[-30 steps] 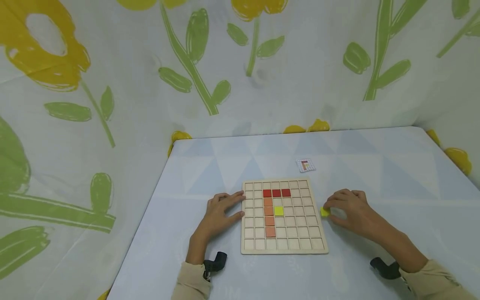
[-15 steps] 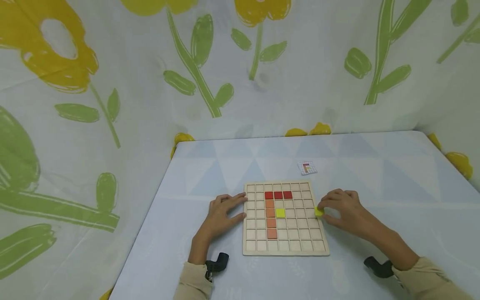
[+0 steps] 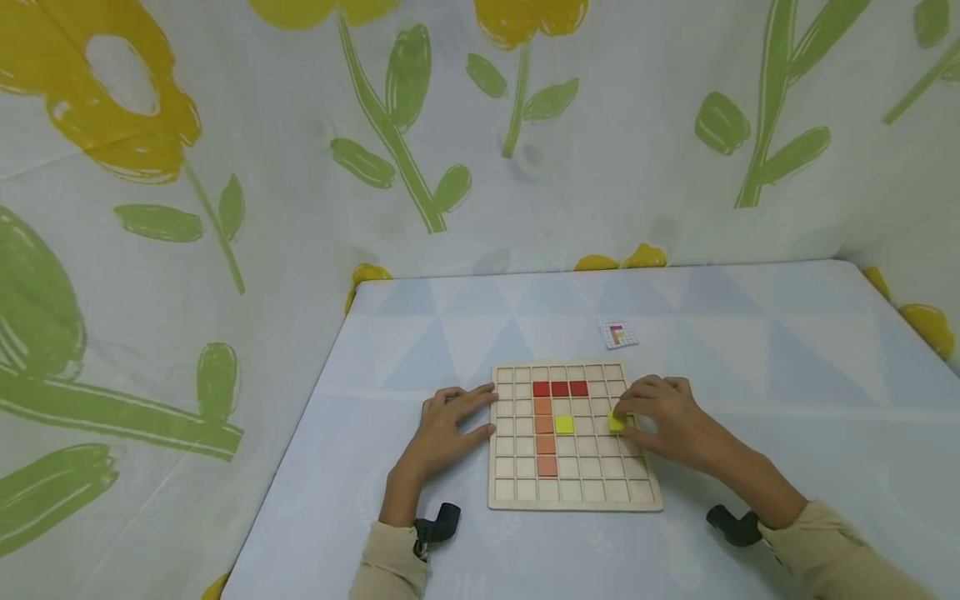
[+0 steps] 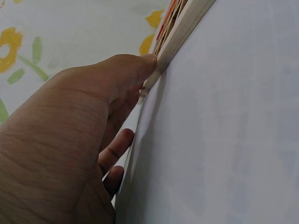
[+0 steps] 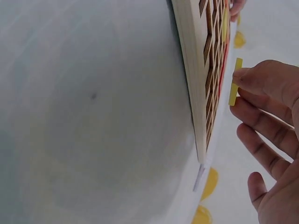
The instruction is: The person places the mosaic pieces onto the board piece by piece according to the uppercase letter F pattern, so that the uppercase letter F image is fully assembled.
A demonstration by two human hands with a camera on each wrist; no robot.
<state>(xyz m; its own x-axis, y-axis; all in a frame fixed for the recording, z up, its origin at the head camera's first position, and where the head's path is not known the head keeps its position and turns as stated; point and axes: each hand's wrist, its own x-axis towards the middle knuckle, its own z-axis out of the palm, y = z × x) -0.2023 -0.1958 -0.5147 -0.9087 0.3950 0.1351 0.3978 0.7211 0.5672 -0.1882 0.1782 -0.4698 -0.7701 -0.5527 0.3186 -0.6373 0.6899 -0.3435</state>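
Note:
A square wooden grid board lies on the table in the head view. Three red tiles form a row near its top, a column of several orange tiles runs down under the leftmost one, and one yellow tile sits beside that column. My right hand pinches a second yellow tile between thumb and fingers, over the board's right columns; the right wrist view shows it edge-on, raised above the grid. My left hand rests its thumb and fingertips against the board's left edge, fingers extended.
A small printed card with a coloured grid pattern lies behind the board. The table has a pale triangle-patterned cover, and a flower-printed cloth rises beyond its far and left edges. Each wrist wears a black camera mount.
My right hand has carried the pinched yellow tile leftward, from beside the board's right edge to over its right columns. The left hand stays at the board's left edge.

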